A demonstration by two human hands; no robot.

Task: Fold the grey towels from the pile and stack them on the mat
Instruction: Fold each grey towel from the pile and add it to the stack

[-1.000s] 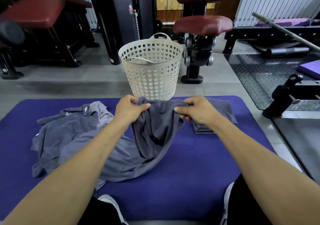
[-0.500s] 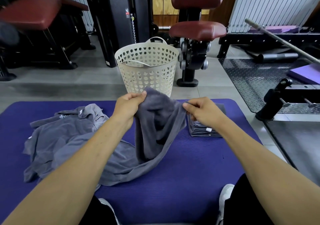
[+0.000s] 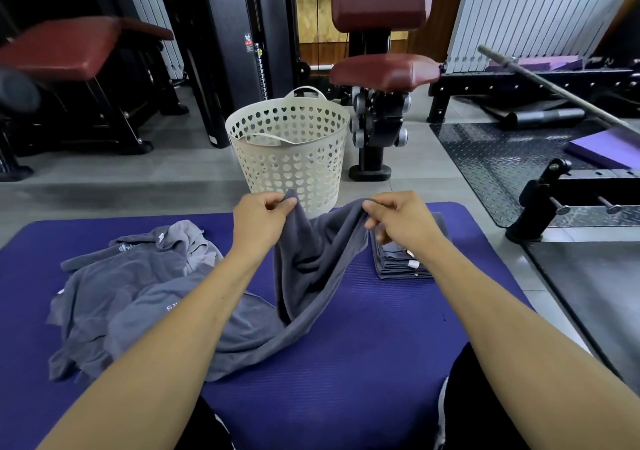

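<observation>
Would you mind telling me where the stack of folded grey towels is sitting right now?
In the head view, the stack of folded grey towels sits on the far right part of the purple foam mat, partly hidden behind the right hand, near the cream perforated plastic basket.

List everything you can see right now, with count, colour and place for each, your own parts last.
held towel: one, dark grey, lifted over the mat's middle, lower end trailing onto the pile
towel pile: several, grey, unfolded, left side of the mat
folded stack: several grey towels, right side of the mat, partly behind the right hand
mat: one, purple, on the floor
basket: one, cream, perforated, on the floor beyond the mat
gym seat: one, dark red, behind the basket
barbell: one, metal, far right
left hand: pinching the held towel's top edge
right hand: pinching the same edge
</observation>
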